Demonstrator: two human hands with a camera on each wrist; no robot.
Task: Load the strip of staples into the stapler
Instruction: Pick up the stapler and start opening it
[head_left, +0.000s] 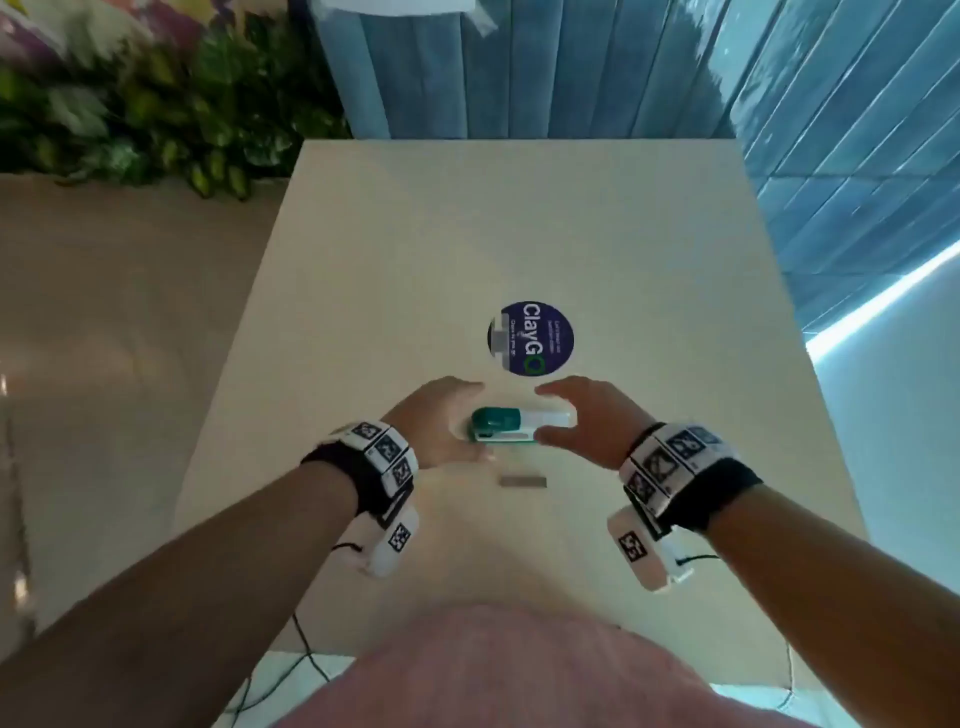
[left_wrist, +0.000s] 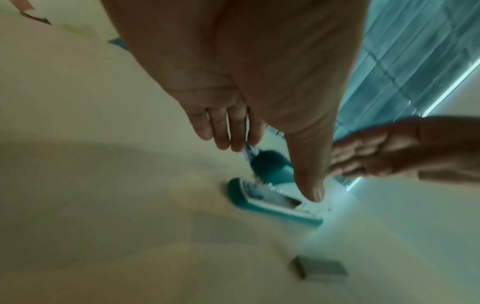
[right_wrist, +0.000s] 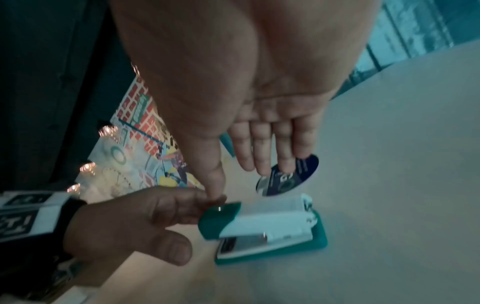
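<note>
A teal and white stapler (head_left: 511, 427) (left_wrist: 272, 205) (right_wrist: 267, 228) stands on its base on the cream table (head_left: 519, 234), teal end to the left. My left hand (head_left: 467, 415) (left_wrist: 270, 170) hovers at that teal end, fingers straight, thumb over the stapler; whether it touches is unclear. My right hand (head_left: 543, 410) (right_wrist: 239, 183) spans the white end, fingers extended and thumb by the near side. The grey staple strip (head_left: 522, 481) (left_wrist: 319, 269) lies loose on the table just in front of the stapler.
A round dark blue sticker (head_left: 531, 338) (right_wrist: 288, 176) sits on the table just beyond the stapler. Leafy plants (head_left: 156, 104) stand beyond the table's left side, blue blinds (head_left: 779, 130) behind and right. Cables hang at the near edge.
</note>
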